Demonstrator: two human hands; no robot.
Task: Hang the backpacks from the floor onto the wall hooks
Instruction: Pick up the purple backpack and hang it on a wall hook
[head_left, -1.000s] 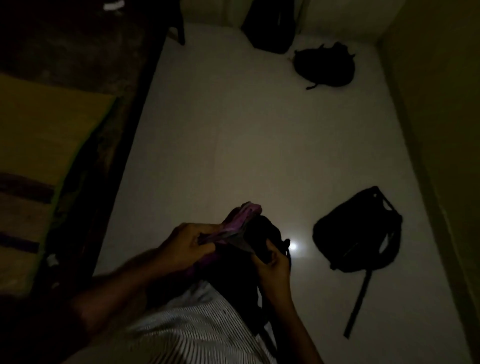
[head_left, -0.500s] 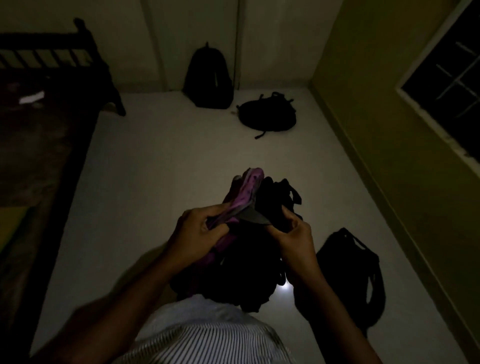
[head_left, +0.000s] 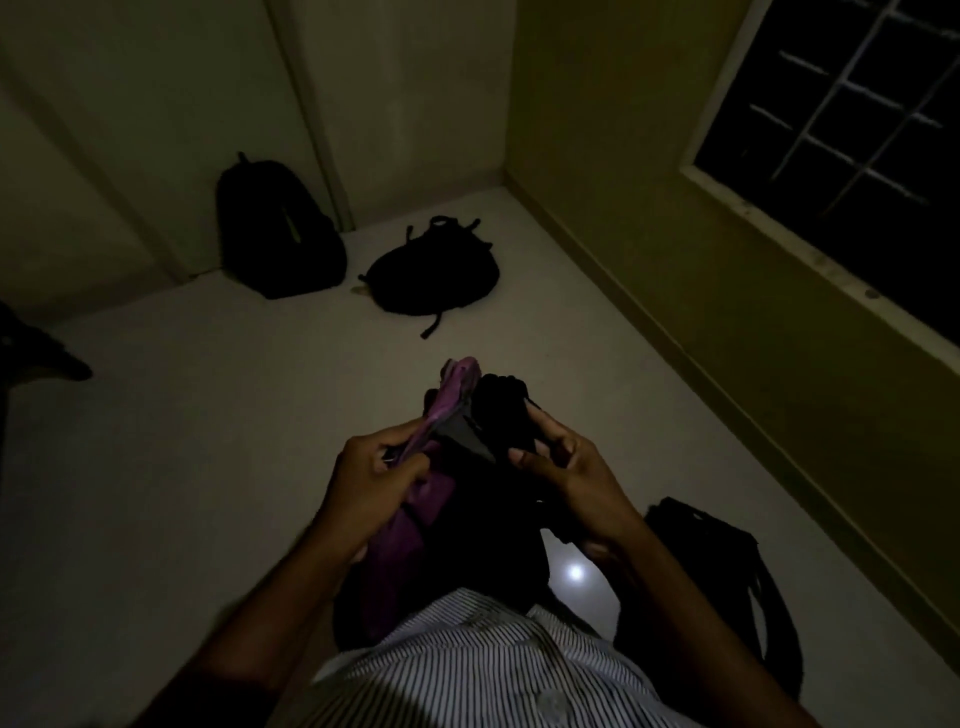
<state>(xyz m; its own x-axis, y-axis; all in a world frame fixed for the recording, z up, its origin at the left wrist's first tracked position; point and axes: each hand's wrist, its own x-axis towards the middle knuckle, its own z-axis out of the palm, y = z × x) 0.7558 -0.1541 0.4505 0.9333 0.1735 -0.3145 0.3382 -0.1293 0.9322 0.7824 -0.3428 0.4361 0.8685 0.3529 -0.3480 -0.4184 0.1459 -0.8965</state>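
Both hands, left hand (head_left: 371, 480) and right hand (head_left: 566, 470), pinch the purple-and-black backpack (head_left: 470, 512) by its top (seemingly finding its hanging loop).

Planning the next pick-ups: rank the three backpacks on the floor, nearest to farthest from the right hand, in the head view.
1. Near backpack, on the floor just right of the right hand.
2. Flat backpack, lying farther ahead near the far wall.
3. Upright backpack, leaning against the far wall, to the left.
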